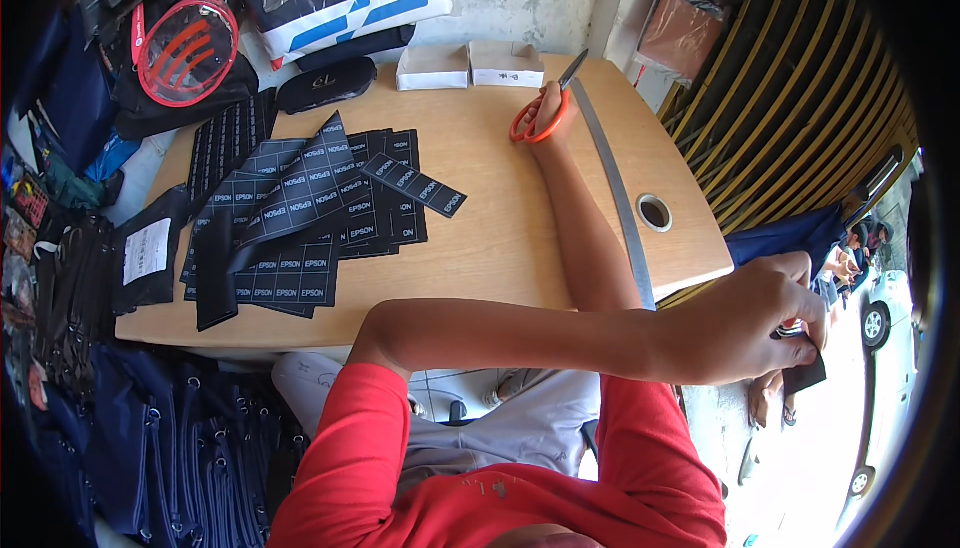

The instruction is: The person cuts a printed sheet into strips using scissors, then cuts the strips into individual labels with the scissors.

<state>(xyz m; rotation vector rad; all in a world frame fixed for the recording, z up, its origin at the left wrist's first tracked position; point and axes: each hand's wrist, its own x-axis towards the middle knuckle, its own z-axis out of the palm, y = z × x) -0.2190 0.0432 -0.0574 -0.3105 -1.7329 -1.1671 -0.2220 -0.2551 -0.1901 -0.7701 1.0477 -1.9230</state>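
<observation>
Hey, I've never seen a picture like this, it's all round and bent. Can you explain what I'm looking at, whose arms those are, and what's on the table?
This is one view from a wide fisheye camera worn on a person's head, looking down, so straight edges curve near the rim. The two arms in red sleeves are the wearer's own, and they cross. The right hand reaches to the far side of the wooden table and grips orange-handled scissors. The left hand stretches past the table's right edge, pinching a small black piece. On the table lie a pile of black printed label sheets, a long metal ruler, two small white boxes and a black case.
</observation>
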